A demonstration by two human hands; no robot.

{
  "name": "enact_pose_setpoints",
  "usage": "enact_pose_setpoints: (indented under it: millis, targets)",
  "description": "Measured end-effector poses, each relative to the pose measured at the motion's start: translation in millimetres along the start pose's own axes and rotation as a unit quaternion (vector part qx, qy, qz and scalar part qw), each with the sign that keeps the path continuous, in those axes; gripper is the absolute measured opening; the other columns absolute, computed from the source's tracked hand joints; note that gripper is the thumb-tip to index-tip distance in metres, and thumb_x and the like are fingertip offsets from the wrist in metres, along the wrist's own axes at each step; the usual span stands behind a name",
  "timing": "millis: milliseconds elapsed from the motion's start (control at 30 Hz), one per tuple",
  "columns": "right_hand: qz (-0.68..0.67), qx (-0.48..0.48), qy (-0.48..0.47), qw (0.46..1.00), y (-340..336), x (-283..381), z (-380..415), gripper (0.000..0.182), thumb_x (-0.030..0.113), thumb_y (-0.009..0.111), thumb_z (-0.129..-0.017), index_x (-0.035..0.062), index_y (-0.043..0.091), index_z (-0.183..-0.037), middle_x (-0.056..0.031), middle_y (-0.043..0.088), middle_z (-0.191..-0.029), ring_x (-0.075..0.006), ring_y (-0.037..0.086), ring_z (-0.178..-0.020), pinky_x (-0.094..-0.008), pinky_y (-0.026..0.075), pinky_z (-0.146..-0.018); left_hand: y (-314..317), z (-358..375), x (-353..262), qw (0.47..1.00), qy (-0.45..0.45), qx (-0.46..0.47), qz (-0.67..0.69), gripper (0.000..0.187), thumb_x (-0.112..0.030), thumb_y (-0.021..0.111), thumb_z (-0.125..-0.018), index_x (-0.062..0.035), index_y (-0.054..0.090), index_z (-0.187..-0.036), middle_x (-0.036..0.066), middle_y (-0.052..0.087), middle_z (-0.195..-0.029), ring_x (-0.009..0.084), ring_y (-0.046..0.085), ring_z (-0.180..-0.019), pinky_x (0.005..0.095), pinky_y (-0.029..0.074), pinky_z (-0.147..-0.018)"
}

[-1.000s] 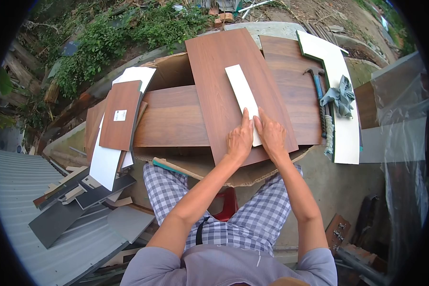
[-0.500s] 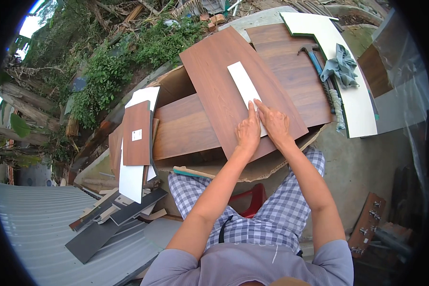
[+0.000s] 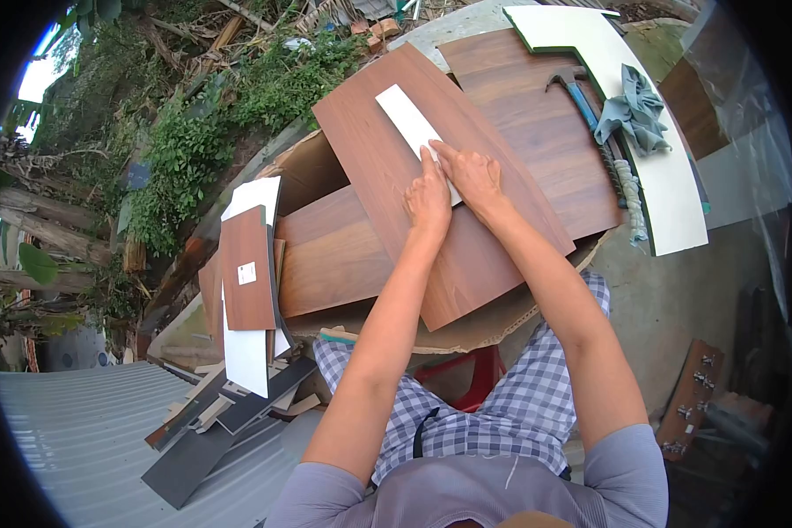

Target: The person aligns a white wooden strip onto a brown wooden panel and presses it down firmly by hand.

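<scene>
A narrow white strip lies lengthwise on a reddish-brown wooden board, which rests across other brown boards. Both hands touch the strip near its lower end. My left hand has its index finger stretched onto the strip's left side, the other fingers bent. On the strip's right side is my right hand, its index finger extended and meeting the left fingertip closely. The palms partly hide the lower end of the strip. Neither hand is wrapped round anything.
A hammer and a grey-blue cloth lie at the right by a white panel. Stacked boards stand left, above dark offcuts on corrugated metal. A red stool is between the legs.
Both hands have moved up and left along the board, pushing against the white strip, which has shifted toward the board's upper left. The whole view has also shifted slightly.
</scene>
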State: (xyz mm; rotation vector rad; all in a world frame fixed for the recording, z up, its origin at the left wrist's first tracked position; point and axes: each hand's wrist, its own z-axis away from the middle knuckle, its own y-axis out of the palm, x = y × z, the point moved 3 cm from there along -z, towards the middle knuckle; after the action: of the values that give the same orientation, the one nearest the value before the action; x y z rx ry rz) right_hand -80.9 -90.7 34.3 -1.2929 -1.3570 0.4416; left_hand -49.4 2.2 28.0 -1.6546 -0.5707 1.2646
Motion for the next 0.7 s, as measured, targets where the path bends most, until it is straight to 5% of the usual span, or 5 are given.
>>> enact_pose_setpoints:
  millis: [700]
  targets:
    - [-0.018,-0.018,0.006,1.000,40.8,6.1,-95.7,0.029,0.032,0.051,-0.090,0.0230,0.059,-0.116,-0.0147,0.067,-0.077,-0.0336,0.066,-0.071,-0.0435,0.052,-0.063,-9.4,-96.6,15.6,0.998,-0.035,-0.040,-0.024,0.046,-0.031,0.037,-0.095,-0.0113,0.039,-0.137,0.027,0.064,-0.087,0.0427,0.062,-0.087,0.0502,0.046,-0.079]
